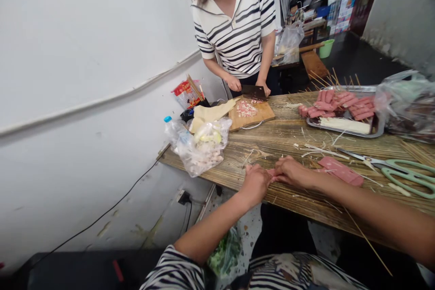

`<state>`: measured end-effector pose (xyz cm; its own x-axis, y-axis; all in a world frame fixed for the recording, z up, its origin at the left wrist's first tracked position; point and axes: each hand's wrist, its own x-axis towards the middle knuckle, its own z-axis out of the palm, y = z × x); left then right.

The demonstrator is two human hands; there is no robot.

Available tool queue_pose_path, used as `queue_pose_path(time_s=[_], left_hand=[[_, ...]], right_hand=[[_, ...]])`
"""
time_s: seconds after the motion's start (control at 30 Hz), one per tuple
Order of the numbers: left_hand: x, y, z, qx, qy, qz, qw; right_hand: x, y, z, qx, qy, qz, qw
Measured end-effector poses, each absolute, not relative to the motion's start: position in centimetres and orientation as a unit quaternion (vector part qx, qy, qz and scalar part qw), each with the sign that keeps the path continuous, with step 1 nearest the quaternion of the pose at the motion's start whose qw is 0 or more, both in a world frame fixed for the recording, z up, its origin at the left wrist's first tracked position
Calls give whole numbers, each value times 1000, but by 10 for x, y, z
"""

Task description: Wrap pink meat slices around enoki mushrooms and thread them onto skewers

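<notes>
My left hand and my right hand meet at the near edge of the wooden table, fingers pinched together on a small pink piece of meat between them. A thin bamboo skewer runs back under my right forearm; I cannot tell if it is held. Pink meat slices lie just right of my right hand.
Green-handled scissors lie to the right. A metal tray holds meat slices on skewers. Across the table a person in a striped shirt chops with a cleaver on a cutting board. Plastic bags sit at the left.
</notes>
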<state>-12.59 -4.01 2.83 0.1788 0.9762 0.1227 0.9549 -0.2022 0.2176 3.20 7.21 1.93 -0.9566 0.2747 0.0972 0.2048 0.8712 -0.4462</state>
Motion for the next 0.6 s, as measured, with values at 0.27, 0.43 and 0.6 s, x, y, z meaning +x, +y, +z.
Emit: queue_pose_path(time_s=[0.27,0.43,0.6], left_hand=[[-127,-30,39,758,638,100,91],[-127,-28,41,759,640,73,91],[-131,-24,43,753,644,78,112]], right_hand=[[46,64,24,-139,-961,180,159],[45,56,17,-98,-977,76,172],[40,55,11,-88,-979,55,174]])
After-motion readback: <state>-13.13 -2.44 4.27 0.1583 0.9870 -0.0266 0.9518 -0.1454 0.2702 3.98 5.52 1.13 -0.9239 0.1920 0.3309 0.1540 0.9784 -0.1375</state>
